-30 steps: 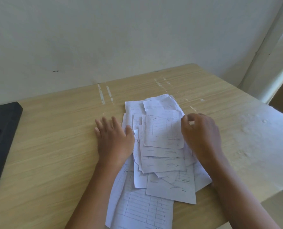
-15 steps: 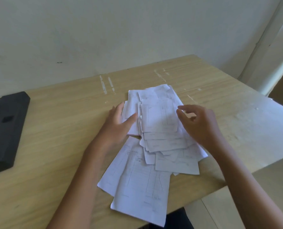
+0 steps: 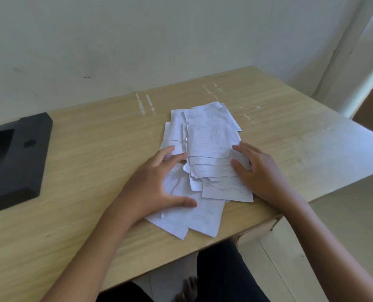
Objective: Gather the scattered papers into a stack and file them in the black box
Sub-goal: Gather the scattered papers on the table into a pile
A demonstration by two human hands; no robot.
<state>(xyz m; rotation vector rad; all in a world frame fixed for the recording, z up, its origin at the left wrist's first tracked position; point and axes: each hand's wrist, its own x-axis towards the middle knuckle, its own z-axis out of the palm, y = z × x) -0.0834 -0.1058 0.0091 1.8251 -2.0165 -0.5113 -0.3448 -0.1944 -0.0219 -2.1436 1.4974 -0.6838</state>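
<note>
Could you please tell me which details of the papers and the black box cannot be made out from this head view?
- Black box: cut off by the left edge, so its full size and inside are unseen.
- Papers: print too small and blurred to read; lower sheets are hidden by upper ones, so no count.
- Left hand and right hand: both cover parts of the pile.
- Table: right corner washed out by glare.

A loose pile of white papers [image 3: 205, 153] lies on the wooden counter [image 3: 89, 171]. The left hand [image 3: 157, 184] rests spread on its left side, the right hand [image 3: 255, 168] on its right edge. A black box [image 3: 13, 162] sits well apart, far left.
</note>
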